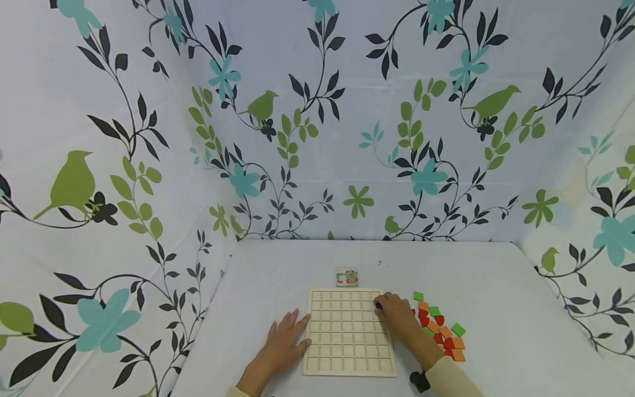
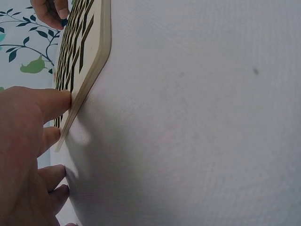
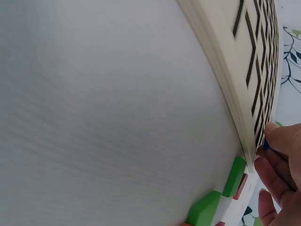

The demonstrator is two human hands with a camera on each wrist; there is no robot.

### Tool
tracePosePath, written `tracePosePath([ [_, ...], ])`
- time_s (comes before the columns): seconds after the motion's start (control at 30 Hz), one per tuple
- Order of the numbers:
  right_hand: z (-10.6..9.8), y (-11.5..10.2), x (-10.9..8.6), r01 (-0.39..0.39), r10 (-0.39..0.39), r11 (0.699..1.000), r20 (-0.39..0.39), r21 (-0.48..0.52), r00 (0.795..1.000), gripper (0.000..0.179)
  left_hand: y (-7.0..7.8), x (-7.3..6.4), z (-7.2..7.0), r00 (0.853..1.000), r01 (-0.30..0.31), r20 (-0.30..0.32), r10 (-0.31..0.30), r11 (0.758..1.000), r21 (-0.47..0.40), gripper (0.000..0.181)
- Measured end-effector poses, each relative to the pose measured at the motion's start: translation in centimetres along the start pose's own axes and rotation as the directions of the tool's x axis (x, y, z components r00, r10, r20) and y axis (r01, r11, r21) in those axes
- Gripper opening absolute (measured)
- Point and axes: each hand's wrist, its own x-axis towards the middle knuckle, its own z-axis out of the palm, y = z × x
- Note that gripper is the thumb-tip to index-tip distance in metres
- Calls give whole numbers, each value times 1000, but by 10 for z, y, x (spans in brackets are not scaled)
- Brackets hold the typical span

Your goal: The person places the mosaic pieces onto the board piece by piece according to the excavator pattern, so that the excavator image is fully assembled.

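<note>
A pale wooden board [image 1: 349,332] with a grid of square recesses lies on the white table. My right hand [image 1: 397,317] is over its far right corner and pinches a small dark blue piece [image 3: 266,144] between thumb and fingers. The fingers hide most of that piece, so its shape cannot be made out. My left hand [image 1: 281,344] rests at the board's left edge with fingers spread. In the left wrist view, the thumb [image 2: 59,102] touches the board's rim.
Right of the board, partly behind my right forearm, lie several loose green, orange and red pieces [image 1: 445,331]. A small printed picture card [image 1: 346,277] lies beyond the board's far edge. A black object [image 1: 419,381] shows at my right wrist. Patterned cloth hangs around the table.
</note>
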Motion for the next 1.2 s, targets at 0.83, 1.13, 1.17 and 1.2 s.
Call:
tracePosePath([
  [0.83, 4, 4, -24, -38, 39, 995, -7, 90, 999, 28, 2, 0, -2, 1000, -5, -5, 5, 1000, 4, 63],
  [1.13, -1, 5, -24, -95, 91, 988, 30, 124, 995, 32, 4, -2, -3, 1000, -26, -12, 26, 1000, -6, 63],
  [1.17, 0, 6, -24, -102, 99, 987, 34, 123, 995, 32, 4, -2, -3, 1000, -26, -11, 26, 1000, -5, 63],
  [1.2, 1, 6, -24, -107, 103, 987, 38, 122, 994, 32, 4, -2, -3, 1000, -24, -10, 24, 1000, -5, 63],
])
